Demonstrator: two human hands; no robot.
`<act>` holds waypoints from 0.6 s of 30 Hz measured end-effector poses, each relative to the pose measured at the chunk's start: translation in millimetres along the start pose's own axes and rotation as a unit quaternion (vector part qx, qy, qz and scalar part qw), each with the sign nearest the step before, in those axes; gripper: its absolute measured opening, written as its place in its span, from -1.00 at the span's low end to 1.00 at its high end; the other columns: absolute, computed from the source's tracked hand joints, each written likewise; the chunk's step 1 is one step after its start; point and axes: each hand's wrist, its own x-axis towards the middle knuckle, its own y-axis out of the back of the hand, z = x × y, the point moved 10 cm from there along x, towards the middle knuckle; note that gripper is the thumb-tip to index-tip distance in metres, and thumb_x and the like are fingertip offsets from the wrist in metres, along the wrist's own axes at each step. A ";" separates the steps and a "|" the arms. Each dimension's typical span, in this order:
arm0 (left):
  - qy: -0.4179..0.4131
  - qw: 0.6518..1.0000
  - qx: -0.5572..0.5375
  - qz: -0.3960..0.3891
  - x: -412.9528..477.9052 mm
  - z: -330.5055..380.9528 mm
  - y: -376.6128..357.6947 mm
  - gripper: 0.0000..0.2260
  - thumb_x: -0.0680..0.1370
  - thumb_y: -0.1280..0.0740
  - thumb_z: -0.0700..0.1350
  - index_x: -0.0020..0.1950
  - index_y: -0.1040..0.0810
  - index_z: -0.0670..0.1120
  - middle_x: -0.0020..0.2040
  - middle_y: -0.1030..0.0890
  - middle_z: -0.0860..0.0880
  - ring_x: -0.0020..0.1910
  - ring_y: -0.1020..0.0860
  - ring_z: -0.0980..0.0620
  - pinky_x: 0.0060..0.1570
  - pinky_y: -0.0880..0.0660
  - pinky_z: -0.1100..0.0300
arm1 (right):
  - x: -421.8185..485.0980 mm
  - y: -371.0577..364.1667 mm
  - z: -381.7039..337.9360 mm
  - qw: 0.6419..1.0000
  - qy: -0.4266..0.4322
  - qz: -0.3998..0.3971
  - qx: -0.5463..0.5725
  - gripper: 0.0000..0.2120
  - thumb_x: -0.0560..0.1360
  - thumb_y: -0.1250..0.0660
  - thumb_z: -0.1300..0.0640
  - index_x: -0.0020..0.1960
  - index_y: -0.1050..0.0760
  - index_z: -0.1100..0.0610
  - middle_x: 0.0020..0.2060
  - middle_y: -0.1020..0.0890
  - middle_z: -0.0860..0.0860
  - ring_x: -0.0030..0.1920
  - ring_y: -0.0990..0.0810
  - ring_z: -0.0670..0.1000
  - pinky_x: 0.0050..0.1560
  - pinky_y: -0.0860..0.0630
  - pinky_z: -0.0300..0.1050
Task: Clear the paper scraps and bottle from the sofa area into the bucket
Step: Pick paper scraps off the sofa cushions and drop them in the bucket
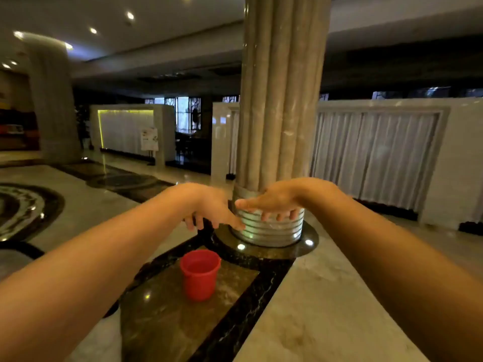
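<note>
A small red bucket stands upright on the polished marble floor, low in the middle of the view. Both my arms are stretched out above and beyond it. My left hand hangs palm down with fingers apart and holds nothing. My right hand is also palm down, fingers spread and empty, its thumb close to my left hand's thumb. No paper scraps, bottle or sofa are in view.
A tall fluted stone column with a ringed metal base rises just behind the bucket. White curtained partitions line the right and back. Another round column stands at the far left across the glossy floor.
</note>
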 end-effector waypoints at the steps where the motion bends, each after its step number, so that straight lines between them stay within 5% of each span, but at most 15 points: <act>1: 0.021 0.999 0.016 -0.034 -0.8 -25.2 -17.9 -0.30 0.22 -0.40 0.40 0.19 -0.50 -0.01 0.00 -0.60 0.05 -0.05 -0.62 -0.04 -0.11 -0.63 0.02 | 13.0 -21.4 -12.3 1.000 0.000 -0.013 -0.014 -0.18 0.40 -0.08 -0.49 0.47 -0.30 0.02 0.31 -0.55 0.04 0.25 -0.54 0.19 0.27 -0.47 0.20; 6: 0.099 0.991 0.013 -0.090 -6.6 -162.9 -108.3 -0.56 0.35 -0.37 0.32 -0.22 -0.45 -0.05 -0.21 -0.56 -0.01 -0.14 -0.61 -0.08 -0.09 -0.62 0.02 | 76.9 -151.7 -88.0 0.993 0.039 -0.093 -0.056 -0.23 0.45 -0.10 -0.44 0.38 -0.44 0.13 0.27 -0.58 0.09 0.20 -0.58 0.17 0.22 -0.53 0.13; 10: 0.162 0.981 -0.038 -0.104 -29.8 -276.8 -177.1 -0.54 0.42 -0.35 0.24 0.03 -0.52 -0.13 -0.04 -0.58 -0.08 -0.10 -0.61 -0.11 -0.12 -0.62 0.04 | 116.9 -253.7 -173.6 0.981 0.131 -0.121 -0.077 -0.34 0.50 -0.07 -0.39 0.15 -0.59 0.13 0.02 -0.59 -0.01 0.04 -0.56 0.06 0.04 -0.48 -0.09; 12: 0.178 0.977 -0.053 -0.099 -44.3 -331.3 -207.7 -0.53 0.45 -0.34 0.21 0.15 -0.49 -0.13 0.03 -0.55 -0.07 -0.15 -0.57 -0.05 -0.30 -0.56 0.14 | 133.3 -305.2 -216.2 0.971 0.177 -0.139 -0.084 -0.37 0.53 -0.05 -0.36 0.01 -0.60 0.15 -0.10 -0.55 0.01 -0.05 -0.52 0.05 -0.16 -0.37 -0.13; 15: 0.219 0.967 -0.085 -0.094 -67.6 -412.3 -253.9 -0.58 0.45 -0.34 0.15 0.16 -0.50 -0.11 0.15 -0.56 -0.11 -0.04 -0.56 -0.09 -0.23 -0.52 0.12 | 158.4 -382.4 -272.4 0.960 0.204 -0.186 -0.053 -0.48 0.52 -0.10 -0.32 -0.24 -0.52 0.10 -0.25 -0.56 0.03 -0.17 -0.53 0.05 -0.23 -0.37 -0.09; 18: 0.275 0.949 -0.109 -0.114 -93.8 -489.8 -293.5 -0.73 0.46 -0.33 0.06 0.05 -0.56 -0.08 -0.01 -0.59 -0.11 -0.21 -0.54 -0.05 -0.23 -0.49 0.14 | 184.6 -445.9 -329.3 0.946 0.233 -0.226 -0.028 -0.53 0.52 -0.16 -0.29 -0.37 -0.38 0.04 -0.39 -0.44 -0.02 -0.31 -0.44 0.00 -0.31 -0.32 -0.09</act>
